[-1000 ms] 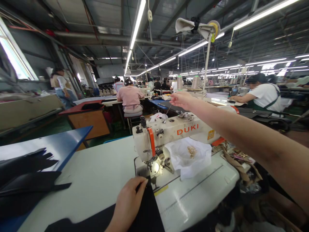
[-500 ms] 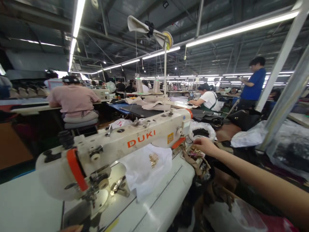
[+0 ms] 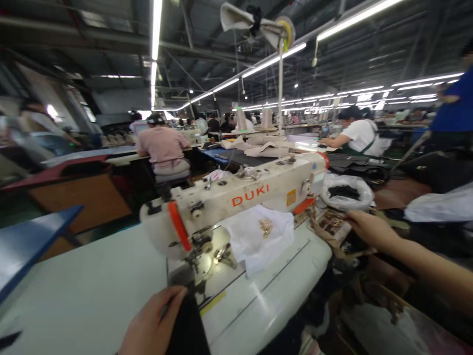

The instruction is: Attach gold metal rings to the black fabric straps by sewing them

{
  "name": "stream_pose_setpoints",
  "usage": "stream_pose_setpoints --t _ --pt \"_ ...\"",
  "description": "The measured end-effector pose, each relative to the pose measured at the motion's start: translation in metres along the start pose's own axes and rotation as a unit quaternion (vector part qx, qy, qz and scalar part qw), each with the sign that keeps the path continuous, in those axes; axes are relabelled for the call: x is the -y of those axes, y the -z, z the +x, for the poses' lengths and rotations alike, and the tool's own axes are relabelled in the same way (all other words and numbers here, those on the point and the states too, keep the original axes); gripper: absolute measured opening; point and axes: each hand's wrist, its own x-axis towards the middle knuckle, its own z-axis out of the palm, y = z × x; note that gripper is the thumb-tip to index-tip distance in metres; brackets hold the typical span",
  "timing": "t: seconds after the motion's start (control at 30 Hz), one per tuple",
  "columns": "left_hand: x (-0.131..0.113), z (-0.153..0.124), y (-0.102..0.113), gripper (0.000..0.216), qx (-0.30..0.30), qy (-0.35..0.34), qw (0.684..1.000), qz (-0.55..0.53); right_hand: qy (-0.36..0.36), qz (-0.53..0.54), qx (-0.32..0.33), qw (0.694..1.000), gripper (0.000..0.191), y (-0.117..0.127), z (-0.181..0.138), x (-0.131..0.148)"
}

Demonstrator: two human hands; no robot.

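At the lower middle, my left hand [image 3: 155, 320] is closed in a pinch on the edge of a flat black piece of material [image 3: 190, 325], by the front of the table. Just beyond stands a white sewing machine [image 3: 240, 192] marked DUKI, with an orange strip on its head. My right hand [image 3: 369, 229] reaches to the far right, its fingers bent together at a small box of parts [image 3: 334, 219]; what they hold, if anything, is hidden. On the machine bed lies a white cloth [image 3: 254, 251] with small gold-coloured metal pieces [image 3: 266, 227].
A clear plastic bag [image 3: 347, 192] with black contents stands behind the box. Bags and brown material crowd the lower right. At left is a blue table edge [image 3: 40, 241]. Co-workers sit ahead, one in a pink shirt [image 3: 162, 148], another in white [image 3: 360, 135].
The view has swung left, so the machine appears farther right. My left hand has come up into view with the black piece. My right hand stays by the box of parts.
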Motion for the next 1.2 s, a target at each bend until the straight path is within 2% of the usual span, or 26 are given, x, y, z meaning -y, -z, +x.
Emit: stream_pose_setpoints --t 0.07,0.1,0.13,0.17,0.23,0.3,0.37,0.4,0.43,0.5,0.6,0.93,1.2 --pt "-0.017 -0.005 0.007 0.032 0.013 0.008 1.0 -0.007 -0.046 0.053 -0.033 0.997 0.019 0.008 -0.014 0.007" --pt "-0.023 -0.006 0.009 0.032 0.018 0.008 1.0 -0.014 -0.061 0.131 -0.022 0.989 0.019 0.012 -0.022 0.018" --pt "-0.027 -0.007 0.011 0.032 0.018 0.007 1.0 -0.021 -0.061 0.234 0.031 0.97 0.023 0.014 -0.032 0.033" --pt "-0.03 -0.008 0.011 0.032 0.017 0.004 0.999 -0.028 -0.06 0.349 0.073 0.932 0.025 0.016 -0.043 0.054" --pt "-0.031 -0.01 0.012 0.031 0.014 -0.001 0.999 -0.04 -0.072 0.513 0.187 0.835 0.031 0.013 -0.063 0.106" --pt "-0.031 -0.012 0.012 0.03 0.012 -0.01 0.999 -0.052 -0.084 0.587 0.333 0.733 0.033 0.001 -0.077 0.164" --pt "-0.03 -0.013 0.012 0.028 0.009 -0.027 0.997 -0.068 -0.111 0.634 0.471 0.603 0.036 -0.017 -0.078 0.218" --pt "-0.03 -0.013 0.012 0.027 0.004 -0.037 0.996 -0.077 -0.13 0.635 0.533 0.545 0.044 -0.026 -0.074 0.241" --pt "-0.03 -0.013 0.013 0.027 -0.002 -0.045 0.995 -0.085 -0.153 0.625 0.566 0.516 0.049 -0.035 -0.069 0.261" --pt "-0.031 -0.013 0.013 0.026 -0.02 -0.051 0.994 -0.099 -0.188 0.6 0.601 0.494 0.049 -0.048 -0.056 0.288" --pt "-0.03 -0.012 0.013 0.026 -0.03 -0.043 0.992 -0.115 -0.204 0.569 0.635 0.48 0.048 -0.054 -0.041 0.306" --pt "-0.028 -0.011 0.013 0.028 -0.021 -0.012 0.992 -0.125 -0.241 0.521 0.697 0.43 0.052 -0.053 -0.031 0.311" --pt "-0.029 -0.013 0.014 0.028 -0.017 -0.012 0.989 -0.145 -0.255 0.529 0.694 0.416 0.049 -0.053 -0.032 0.313"
